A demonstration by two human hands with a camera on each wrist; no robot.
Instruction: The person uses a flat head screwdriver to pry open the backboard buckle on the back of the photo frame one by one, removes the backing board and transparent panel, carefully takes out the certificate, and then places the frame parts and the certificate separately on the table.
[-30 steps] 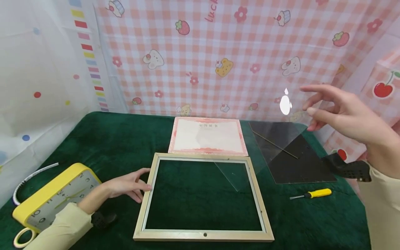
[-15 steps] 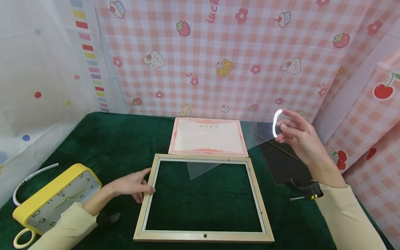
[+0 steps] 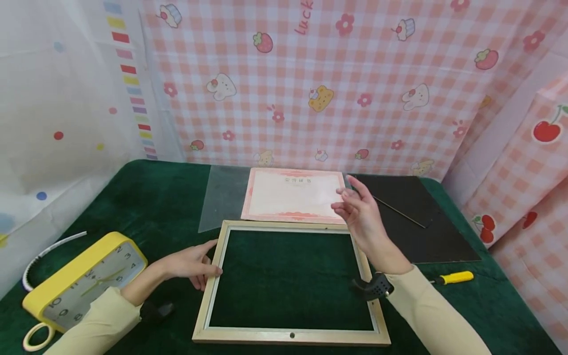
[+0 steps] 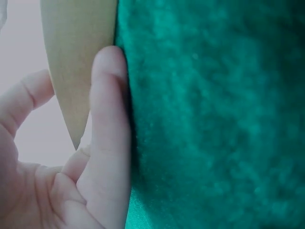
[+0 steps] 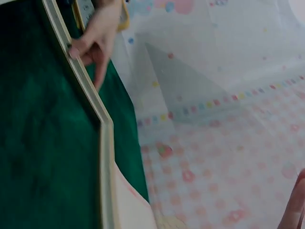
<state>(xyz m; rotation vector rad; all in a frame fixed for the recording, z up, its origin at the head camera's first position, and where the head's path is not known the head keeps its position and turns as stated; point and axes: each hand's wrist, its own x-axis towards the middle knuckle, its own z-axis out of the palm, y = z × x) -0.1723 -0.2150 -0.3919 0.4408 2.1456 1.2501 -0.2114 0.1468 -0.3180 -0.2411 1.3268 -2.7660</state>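
A pale wooden picture frame (image 3: 290, 335) lies flat near the front of the table. My left hand (image 3: 188, 265) grips its left side; in the left wrist view the thumb (image 4: 109, 109) is on one face of the wooden bar and a finger on the other. My right hand (image 3: 364, 217) pinches one edge of a clear sheet (image 3: 224, 197) above the table's back. This sheet spans a pink-bordered certificate (image 3: 293, 197) behind the frame and reaches out past its left side. The right wrist view shows the sheet's pointed corner (image 5: 186, 81) against the curtain.
A black board (image 3: 439, 236) with a thin rod (image 3: 404, 213) on it lies at the right. In front of it is a yellow-handled screwdriver (image 3: 457, 277). By my left forearm stands a yellow clock (image 3: 75, 268). A checked curtain (image 3: 288, 64) closes off the back.
My right hand has moved left and down from the far right, carrying the clear sheet leftward across the certificate. My left hand has stayed on the frame.
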